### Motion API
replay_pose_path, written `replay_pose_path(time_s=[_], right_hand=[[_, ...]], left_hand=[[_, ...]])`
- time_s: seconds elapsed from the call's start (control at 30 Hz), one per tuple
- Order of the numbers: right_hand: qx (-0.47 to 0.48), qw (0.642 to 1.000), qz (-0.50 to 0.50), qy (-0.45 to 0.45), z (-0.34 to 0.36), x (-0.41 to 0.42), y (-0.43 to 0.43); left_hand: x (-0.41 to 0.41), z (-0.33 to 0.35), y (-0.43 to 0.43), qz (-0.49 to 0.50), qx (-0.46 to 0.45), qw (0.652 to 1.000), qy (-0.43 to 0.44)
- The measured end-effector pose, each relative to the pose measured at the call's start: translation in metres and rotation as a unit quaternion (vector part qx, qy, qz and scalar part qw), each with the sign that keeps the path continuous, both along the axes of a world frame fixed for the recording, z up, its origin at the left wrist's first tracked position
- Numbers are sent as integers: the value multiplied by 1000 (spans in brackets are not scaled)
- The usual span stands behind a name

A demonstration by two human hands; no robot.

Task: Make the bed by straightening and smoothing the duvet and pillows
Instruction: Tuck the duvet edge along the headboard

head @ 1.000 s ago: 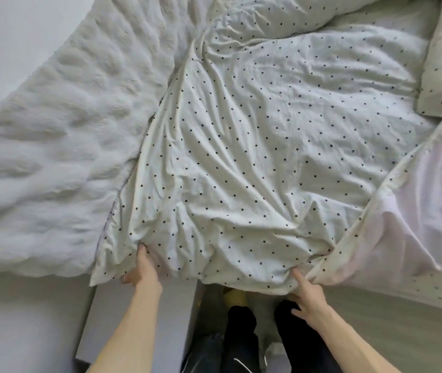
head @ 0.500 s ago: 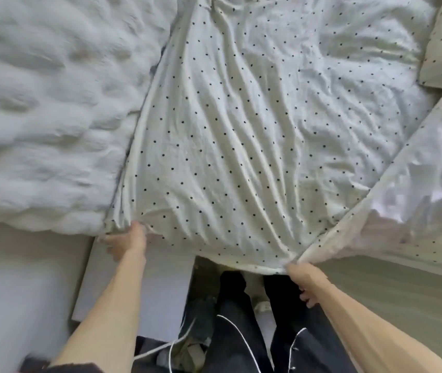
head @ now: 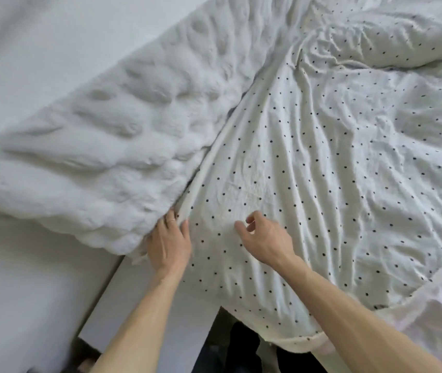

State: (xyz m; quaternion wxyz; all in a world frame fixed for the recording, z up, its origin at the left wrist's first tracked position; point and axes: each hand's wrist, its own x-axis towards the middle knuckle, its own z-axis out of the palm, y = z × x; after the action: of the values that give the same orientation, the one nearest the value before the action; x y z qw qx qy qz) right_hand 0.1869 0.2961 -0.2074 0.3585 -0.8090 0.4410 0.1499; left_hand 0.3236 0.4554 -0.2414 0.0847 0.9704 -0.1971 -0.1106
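The white duvet with black dots (head: 335,170) lies spread over the bed, creased in long ridges. My left hand (head: 168,243) is at its left edge, where it meets a fluffy blanket. The fingers are tucked under the rolled hem and the thumb lies on top, pinching it. My right hand (head: 262,235) is just to the right, over the dotted cloth, with fingers loosely curled and nothing in them. No pillow is in view.
A thick fluffy white blanket (head: 101,162) covers the left of the bed. More dotted bedding is bunched up at the top right (head: 392,33). A pale pink underside is folded over at the lower right (head: 440,319). A white bed frame panel (head: 139,305) and my dark trousers (head: 241,351) are below.
My right hand has let go of the duvet's bottom edge and moved up and left, close to the left hand. My left hand has shifted up along the left hem. The view has swung left.
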Motion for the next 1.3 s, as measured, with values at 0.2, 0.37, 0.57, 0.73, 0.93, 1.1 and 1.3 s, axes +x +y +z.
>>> replay_pose_path(time_s=[0.2, 0.37, 0.57, 0.73, 0.93, 1.1, 1.3], right_hand=[[18, 999, 38, 14, -5, 93, 14], [190, 949, 244, 65, -33, 92, 37], [-78, 985, 20, -153, -44, 11, 4], [-213, 973, 83, 35, -64, -114, -30], [-12, 942, -55, 332, -58, -351, -30], [-15, 940, -121, 318, -44, -360, -62], [-176, 936, -201, 229, -28, -401, -142]], left_hand=[[10, 2, 27, 7, -54, 998, -12], [-10, 2, 48, -49, -129, 986, -90], [-35, -12, -12, -259, -188, 946, -41], [-39, -38, -50, -297, 100, 945, 97], [-71, -42, -105, -194, 227, 939, 170], [-143, -10, -177, -274, 290, 915, 63], [-297, -3, -253, -532, 171, 825, 88]])
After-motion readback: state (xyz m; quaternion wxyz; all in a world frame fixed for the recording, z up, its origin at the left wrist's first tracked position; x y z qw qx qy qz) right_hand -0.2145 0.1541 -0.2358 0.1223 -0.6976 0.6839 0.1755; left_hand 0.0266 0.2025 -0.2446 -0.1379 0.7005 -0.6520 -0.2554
